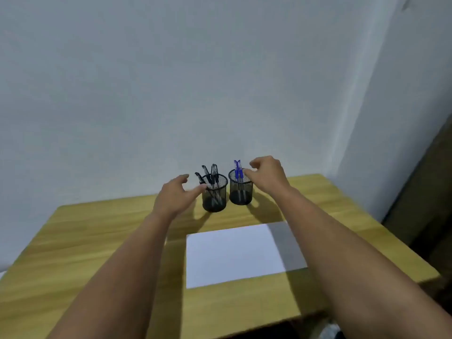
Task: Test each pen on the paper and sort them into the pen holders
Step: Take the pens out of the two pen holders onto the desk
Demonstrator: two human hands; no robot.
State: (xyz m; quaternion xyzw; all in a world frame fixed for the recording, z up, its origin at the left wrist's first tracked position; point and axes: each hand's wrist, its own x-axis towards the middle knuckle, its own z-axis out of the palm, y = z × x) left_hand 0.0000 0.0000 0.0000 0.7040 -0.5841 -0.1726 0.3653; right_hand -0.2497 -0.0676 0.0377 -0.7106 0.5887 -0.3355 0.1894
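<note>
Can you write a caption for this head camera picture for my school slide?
Two open hands, left and right, reach for mesh holders of black pens and blue pens behind blank paper.

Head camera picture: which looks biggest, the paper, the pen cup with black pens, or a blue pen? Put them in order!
1. Paper, by far the largest.
2. Cup with black pens.
3. Blue pen, thinnest; its lower part sits inside the other cup.

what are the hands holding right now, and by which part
Nothing is held. The left hand is open beside the left pen holder, thumb near its rim. The right hand is open beside the right pen holder.
</note>
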